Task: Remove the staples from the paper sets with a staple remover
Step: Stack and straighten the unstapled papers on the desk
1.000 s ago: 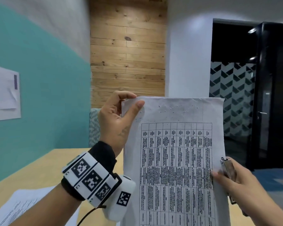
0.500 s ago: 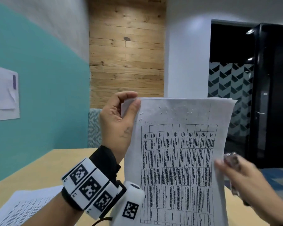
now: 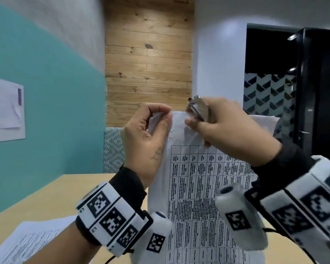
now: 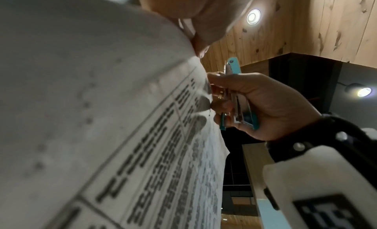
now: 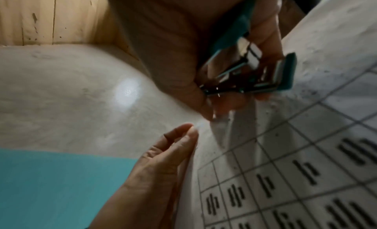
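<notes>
Teal-painted wall (image 3: 46, 115) fills the nine o'clock side of the head view, smooth and matte, with a white sheet (image 3: 5, 109) fixed to it, one corner curling. Below it, at seven o'clock, a pale wooden table (image 3: 51, 195) runs toward the wall with bare surface along its near edge; printed papers (image 3: 27, 244) lie flat on it at the lower left corner. Knotty horizontal pine planks (image 3: 149, 60) stand at twelve o'clock.

At centre, the left hand (image 3: 147, 136) pinches the top left corner of the paper set (image 3: 198, 197) between thumb and forefinger, holding the sheets upright in the air, off the table. The paper is white, slightly crumpled, printed with a black grid table, and pocked with small holes along its upper margin.

Just to the right, the right hand (image 3: 227, 128) is curled round the staple remover (image 3: 199, 108), a metal tool with teal plastic sides (image 4: 234, 93); its thumb and fingertips press against the sheet's top edge, close beside the left thumb. Whether the tool's tip touches the paper cannot be told.

At three o'clock a dark glass door (image 3: 320, 88) stands beside a white wall (image 3: 217, 63).
</notes>
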`<state>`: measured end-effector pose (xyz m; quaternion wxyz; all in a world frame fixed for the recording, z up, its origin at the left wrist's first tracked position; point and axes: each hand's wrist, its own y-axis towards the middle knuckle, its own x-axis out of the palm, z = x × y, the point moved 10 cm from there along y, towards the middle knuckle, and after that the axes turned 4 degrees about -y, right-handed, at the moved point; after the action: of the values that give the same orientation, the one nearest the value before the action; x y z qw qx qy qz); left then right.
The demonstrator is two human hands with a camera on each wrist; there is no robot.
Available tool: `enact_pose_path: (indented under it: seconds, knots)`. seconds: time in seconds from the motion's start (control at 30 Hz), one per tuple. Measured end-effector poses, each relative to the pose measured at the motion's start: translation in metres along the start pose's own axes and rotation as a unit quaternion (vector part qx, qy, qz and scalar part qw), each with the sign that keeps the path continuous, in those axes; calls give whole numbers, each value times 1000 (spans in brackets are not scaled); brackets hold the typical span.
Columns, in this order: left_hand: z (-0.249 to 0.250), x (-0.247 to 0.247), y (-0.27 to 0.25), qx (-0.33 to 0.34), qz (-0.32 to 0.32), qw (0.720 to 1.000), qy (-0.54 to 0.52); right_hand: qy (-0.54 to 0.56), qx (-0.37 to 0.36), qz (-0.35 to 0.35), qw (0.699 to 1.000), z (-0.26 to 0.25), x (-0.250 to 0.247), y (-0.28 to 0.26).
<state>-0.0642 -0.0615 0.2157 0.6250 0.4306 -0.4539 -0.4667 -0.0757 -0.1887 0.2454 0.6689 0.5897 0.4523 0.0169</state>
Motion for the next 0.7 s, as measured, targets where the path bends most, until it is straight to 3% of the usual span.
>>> enact_pose_path:
  seconds: [0.1,0.2,0.3,0.4,0.5,0.6,0.7]
  knots:
    - [1,-4,-2,-10,5,1000,-3,4,7,7,1000,0,-2,5]
    - [-15,-9,-7,-104,22,991,-81,-14,2,1,1000,-1,-2,5]
    - [-33,-5,-14,-200,13,963,-179,-18,8,-9,1000,4,-2,5]
    - [-40,-1,-14,-236,18,949,-207,0,30,-29,999,12,0,7]
    - [-35,-4,-10,-208,42,958,-192,135,58,71,987,18,-19,10]
    - [-31,-5,-11,-185,55,966,-174,276,58,248,927,24,-49,10]
    - [-23,-4,-11,-158,54,975,-149,314,86,274,905,29,-39,17]
